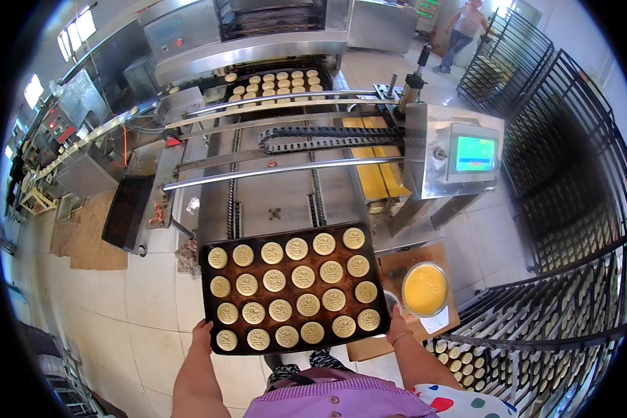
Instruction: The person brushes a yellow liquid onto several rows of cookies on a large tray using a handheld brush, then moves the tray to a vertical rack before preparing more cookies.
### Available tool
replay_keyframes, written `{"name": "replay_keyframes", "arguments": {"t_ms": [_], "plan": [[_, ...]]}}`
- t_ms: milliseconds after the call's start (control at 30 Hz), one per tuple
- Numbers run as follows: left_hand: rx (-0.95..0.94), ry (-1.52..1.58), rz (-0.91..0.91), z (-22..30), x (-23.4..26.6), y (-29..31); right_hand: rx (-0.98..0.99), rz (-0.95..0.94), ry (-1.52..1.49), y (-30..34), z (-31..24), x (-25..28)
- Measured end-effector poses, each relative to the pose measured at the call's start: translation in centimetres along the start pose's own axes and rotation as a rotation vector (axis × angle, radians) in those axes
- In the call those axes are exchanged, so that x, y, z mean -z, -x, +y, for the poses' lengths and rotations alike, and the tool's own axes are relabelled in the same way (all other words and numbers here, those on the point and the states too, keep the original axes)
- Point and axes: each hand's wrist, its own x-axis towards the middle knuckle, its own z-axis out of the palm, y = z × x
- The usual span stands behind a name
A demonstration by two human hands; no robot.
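Note:
A dark baking tray (292, 273) spans the space between my two hands, level in front of my waist. Rows of round, pale yellow cakes with stamped tops (302, 276) lie spaced out on it. My left hand (201, 333) grips the tray's left edge near the front corner. On the opposite side, my right hand (396, 323) closes round the right edge, its fingers partly hidden. The tray's far edge meets the near end of a steel conveyor machine (274, 198); whether it rests there I cannot tell.
A bowl of yellow liquid (426, 288) stands on cardboard beside my right hand. Another tray of cakes (279, 85) is at the machine's far end. A control box with a lit screen (474, 153) stands right. Dark racks (571, 160) line the right side; a person (465, 31) stands far off.

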Motion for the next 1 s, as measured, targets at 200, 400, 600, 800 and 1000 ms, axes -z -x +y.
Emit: {"name": "replay_keyframes", "arguments": {"t_ms": [200,400,600,800,1000], "plan": [[0.161,0.57,-0.275,0.8,-0.7,0.8,0.076,0.067,0.139,1.1,-1.3,-4.4],[0.062,0.355,-0.146,3.4,1.8,6.1,0.165,0.441,0.194,11.8,4.3,-4.0],[0.008,0.283,-0.428,3.2,8.2,8.3,0.207,0.693,0.135,21.5,14.0,1.6],[-0.026,0.174,-0.667,7.6,5.7,14.3,0.264,0.921,-0.085,29.3,18.3,6.4],[-0.052,0.032,-0.977,8.1,-1.3,23.4,0.368,1.015,-0.335,35.2,22.2,14.7]]}}
